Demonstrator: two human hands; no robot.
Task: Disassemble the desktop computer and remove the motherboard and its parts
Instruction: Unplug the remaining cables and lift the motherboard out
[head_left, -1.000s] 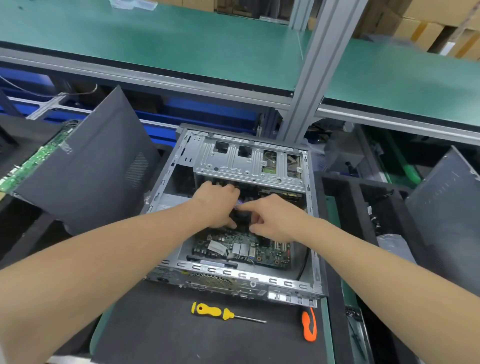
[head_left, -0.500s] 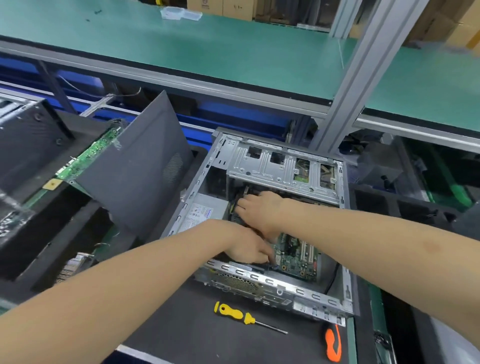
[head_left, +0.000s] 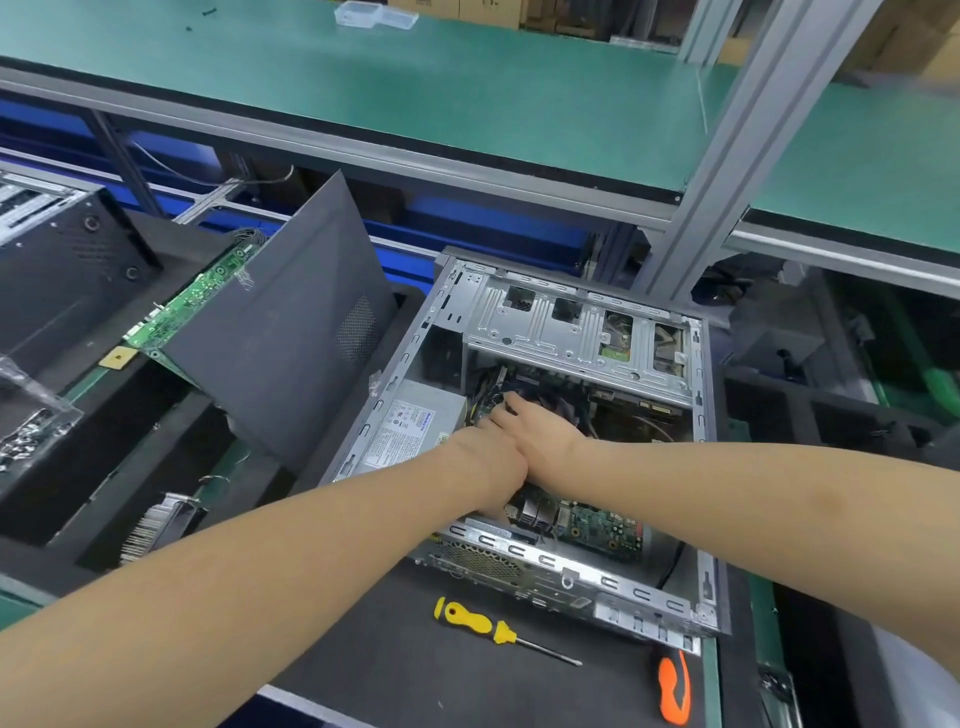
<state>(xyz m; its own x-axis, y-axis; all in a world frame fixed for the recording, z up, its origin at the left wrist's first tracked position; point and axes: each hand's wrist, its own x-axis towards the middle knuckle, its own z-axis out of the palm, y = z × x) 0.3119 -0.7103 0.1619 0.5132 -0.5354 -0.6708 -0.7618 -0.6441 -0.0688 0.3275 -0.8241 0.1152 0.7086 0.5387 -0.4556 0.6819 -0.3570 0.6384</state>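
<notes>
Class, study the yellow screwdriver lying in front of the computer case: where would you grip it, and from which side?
Probably the thick yellow handle of the screwdriver, taken from above, across its width. It lies flat on the mat, handle left, thin shaft right, nothing touching it, so the top and sides are free.

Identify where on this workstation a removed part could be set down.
Free: the black mat between the yellow screwdriver and orange-handled tool; the green shelf above the case. Crowded: inside the case, among cables and motherboard.
</notes>
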